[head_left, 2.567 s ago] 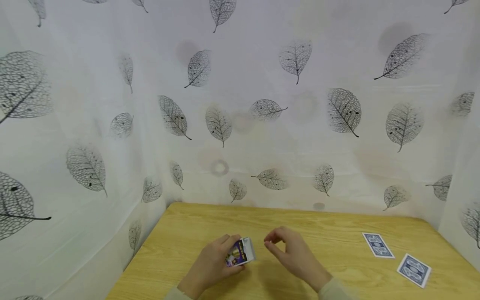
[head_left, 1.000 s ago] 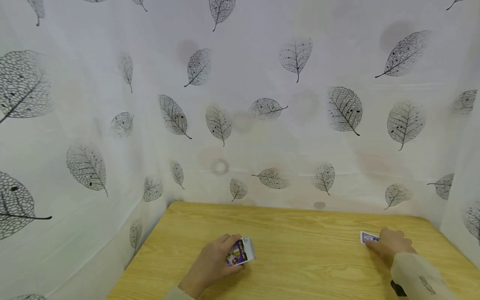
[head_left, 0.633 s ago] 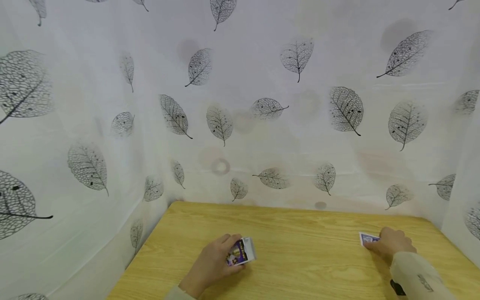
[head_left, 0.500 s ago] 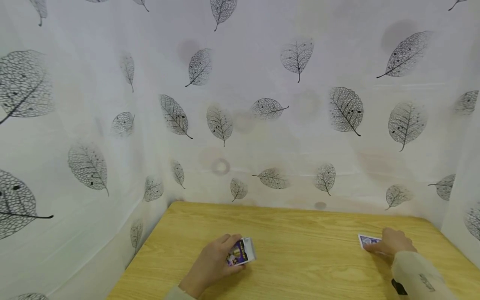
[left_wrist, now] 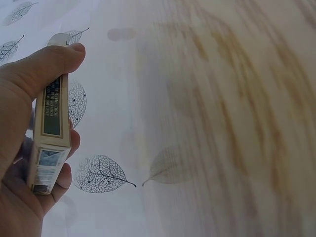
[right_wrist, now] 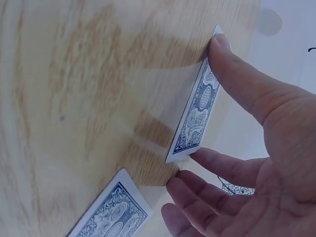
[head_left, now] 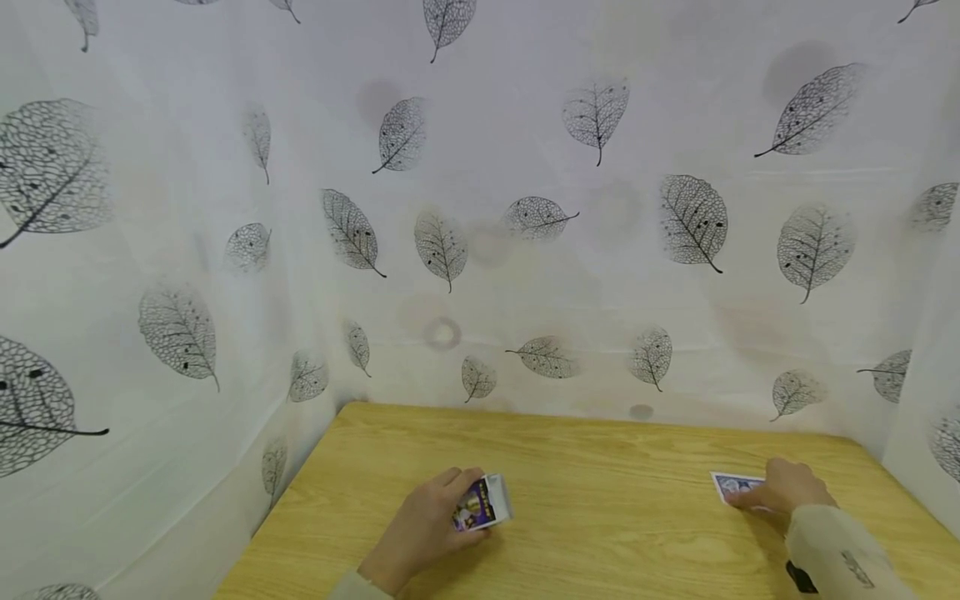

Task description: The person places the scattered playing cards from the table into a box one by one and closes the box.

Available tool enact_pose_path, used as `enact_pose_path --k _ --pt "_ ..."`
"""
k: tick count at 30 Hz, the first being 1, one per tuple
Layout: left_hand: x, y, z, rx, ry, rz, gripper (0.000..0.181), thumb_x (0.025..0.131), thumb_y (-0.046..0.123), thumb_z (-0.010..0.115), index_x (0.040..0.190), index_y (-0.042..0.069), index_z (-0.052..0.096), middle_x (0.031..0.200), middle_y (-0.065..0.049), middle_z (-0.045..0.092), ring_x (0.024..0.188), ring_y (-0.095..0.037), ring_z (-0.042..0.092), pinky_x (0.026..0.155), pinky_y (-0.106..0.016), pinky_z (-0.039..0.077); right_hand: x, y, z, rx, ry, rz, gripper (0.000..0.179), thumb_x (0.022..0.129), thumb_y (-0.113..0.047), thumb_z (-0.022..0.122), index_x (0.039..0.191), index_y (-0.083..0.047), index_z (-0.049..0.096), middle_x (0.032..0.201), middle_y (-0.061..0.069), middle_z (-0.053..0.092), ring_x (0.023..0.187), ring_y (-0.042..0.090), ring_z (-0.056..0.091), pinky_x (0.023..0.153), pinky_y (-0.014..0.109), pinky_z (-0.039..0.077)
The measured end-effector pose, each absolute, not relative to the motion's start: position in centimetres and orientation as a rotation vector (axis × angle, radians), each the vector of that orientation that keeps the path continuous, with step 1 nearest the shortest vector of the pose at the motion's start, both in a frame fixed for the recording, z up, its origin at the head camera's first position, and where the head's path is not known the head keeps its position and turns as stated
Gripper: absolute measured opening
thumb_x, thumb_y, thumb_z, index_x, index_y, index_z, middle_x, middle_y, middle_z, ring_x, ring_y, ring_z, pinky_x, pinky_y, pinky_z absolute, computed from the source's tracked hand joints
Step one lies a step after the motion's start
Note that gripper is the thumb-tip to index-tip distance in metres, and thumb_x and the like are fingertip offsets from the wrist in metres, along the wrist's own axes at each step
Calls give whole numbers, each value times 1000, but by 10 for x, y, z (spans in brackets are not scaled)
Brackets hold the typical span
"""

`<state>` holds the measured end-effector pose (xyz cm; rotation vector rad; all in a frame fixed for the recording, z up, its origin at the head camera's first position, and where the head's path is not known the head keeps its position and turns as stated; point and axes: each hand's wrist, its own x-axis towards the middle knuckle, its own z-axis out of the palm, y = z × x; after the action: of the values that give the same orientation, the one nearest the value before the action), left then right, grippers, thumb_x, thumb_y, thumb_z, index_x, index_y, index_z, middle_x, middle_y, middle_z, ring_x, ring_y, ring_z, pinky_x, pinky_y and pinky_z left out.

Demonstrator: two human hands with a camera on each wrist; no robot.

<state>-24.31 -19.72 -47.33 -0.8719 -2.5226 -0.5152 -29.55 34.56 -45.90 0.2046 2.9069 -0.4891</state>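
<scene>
My left hand [head_left: 423, 529] grips a small card box [head_left: 474, 506] with a purple picture front and a pale end. In the left wrist view the thumb presses along the box's narrow side [left_wrist: 52, 111], and the fingers curl behind it. Far to the right, my right hand [head_left: 783, 486] pinches a blue-backed playing card [right_wrist: 198, 106] by its ends, thumb at one and index finger at the other. The card looks tilted on edge near the tabletop. A second blue-backed card [right_wrist: 118, 212] lies beside it in the right wrist view; hand and sleeve hide it in the head view.
A wood-grain table [head_left: 585, 500] spans both hands. White sheeting [head_left: 495, 292] with dark leaf prints stands behind it and along both sides. Something small and black [head_left: 801, 577] shows at the underside of the right sleeve [head_left: 840, 546].
From beside the box, my right hand has reached across to the cards at right and grasped one. That card has since shifted slightly left and turned. The left hand has stayed put.
</scene>
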Motion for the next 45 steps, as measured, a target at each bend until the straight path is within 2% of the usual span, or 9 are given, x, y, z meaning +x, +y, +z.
enact_pose_path --k 5,8,13,16,21,26,33,40,45 --pt "-243 -197 -473 -869 -2528 -514 72 76 37 97 135 12 64 107 1 71 87 -4 63 77 -23 59 -293 340 -461 237 2929 -560 117 75 -68 88 133 23 43 97 24 65 85 33 59 72 47 54" --pt "-243 -197 -473 -867 -2537 -511 73 77 38 97 136 11 64 108 1 72 87 -4 63 78 -23 59 -293 337 -463 225 2963 -605 116 74 -63 91 137 19 40 99 24 66 85 31 61 70 45 53" --pt "-242 -197 -472 -863 -2552 -522 73 78 38 96 136 12 63 108 1 71 86 -3 61 77 -21 58 -293 332 -460 164 3030 -617 81 83 -37 89 132 13 49 114 36 66 93 38 64 79 57 55" --pt "-242 -197 -472 -864 -2553 -530 72 78 38 96 137 11 63 108 0 71 86 -3 61 77 -21 58 -293 327 -456 143 3046 -649 58 91 -21 81 130 11 53 112 33 68 92 35 66 76 53 56" --pt "-242 -197 -471 -868 -2544 -530 72 78 38 96 136 11 63 108 0 71 86 -4 62 76 -22 59 -293 316 -445 77 3068 -730 37 97 -10 73 123 13 61 102 23 73 88 27 68 73 46 57" --pt "-241 -197 -470 -864 -2545 -527 72 79 38 96 136 11 63 108 0 72 86 -3 61 76 -21 58 -292 306 -435 -15 3155 -785 23 97 -9 73 109 10 68 93 14 74 85 24 67 75 44 56" --pt "-242 -197 -469 -856 -2553 -551 71 79 38 95 137 11 63 108 0 72 85 -2 60 75 -20 57 -284 291 -424 -112 3230 -845 20 99 -16 72 103 4 70 92 9 75 84 24 69 76 49 59" --pt "-242 -198 -467 -865 -2558 -532 69 79 37 96 136 15 62 104 3 70 83 0 57 73 -18 55 -277 274 -417 -152 3234 -952 20 102 -18 70 103 1 70 92 7 75 82 16 67 65 26 52" --pt "-241 -198 -466 -868 -2558 -539 69 79 37 95 135 15 62 103 4 70 83 0 57 72 -17 54 -273 260 -414 -168 3226 -1013 19 103 -19 71 104 0 70 92 5 75 82 12 66 65 21 53"
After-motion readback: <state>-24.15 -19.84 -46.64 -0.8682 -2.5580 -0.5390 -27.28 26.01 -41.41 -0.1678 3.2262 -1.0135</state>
